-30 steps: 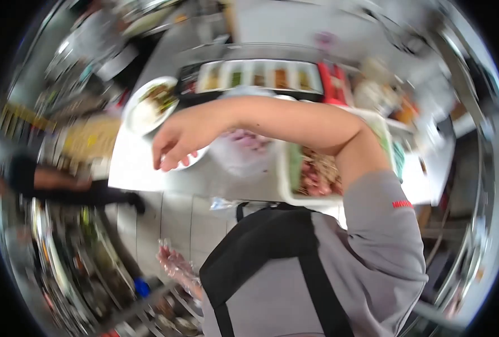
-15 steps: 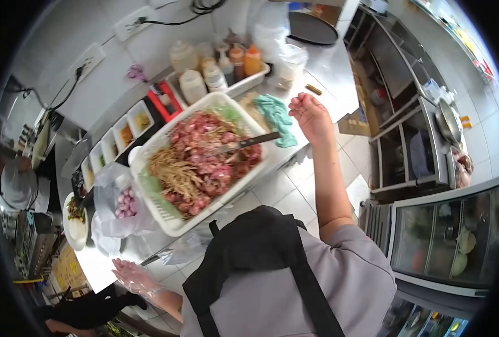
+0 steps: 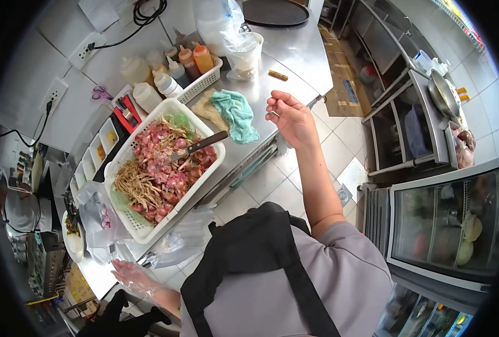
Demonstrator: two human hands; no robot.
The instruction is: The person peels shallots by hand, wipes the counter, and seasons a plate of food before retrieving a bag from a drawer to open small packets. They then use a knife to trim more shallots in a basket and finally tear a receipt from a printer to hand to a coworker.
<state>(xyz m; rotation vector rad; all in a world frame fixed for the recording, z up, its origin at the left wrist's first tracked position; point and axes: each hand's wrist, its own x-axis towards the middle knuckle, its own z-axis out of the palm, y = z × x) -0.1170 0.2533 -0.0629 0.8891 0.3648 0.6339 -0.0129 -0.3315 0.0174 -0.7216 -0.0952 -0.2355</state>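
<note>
My left hand (image 3: 132,276), in a clear plastic glove, is held low at the counter's near edge. Its fingers are stretched out and hold nothing. My bare right hand (image 3: 292,121) is raised near the counter's edge, right of a teal cloth (image 3: 235,115), with fingers loosely curled, apart and empty. Between them stands a white plastic basket (image 3: 177,209) full of reddish shallots (image 3: 165,182) and dry, stringy root ends (image 3: 132,188). A knife with a brown handle (image 3: 207,141) lies across the shallots. Left of the basket is a clear bag (image 3: 95,205) with peeled shallots inside.
Sauce bottles (image 3: 203,58) stand in a white basket by the wall. White containers (image 3: 110,135) form a row at the left. A plastic-covered tub (image 3: 244,55) and round black tray (image 3: 275,12) are farther back. A glass-door fridge (image 3: 446,224) is at right.
The view has turned, so the counter and its things sit farther left. My right hand appears slightly left and lower, still empty. My left hand stays almost in place.
</note>
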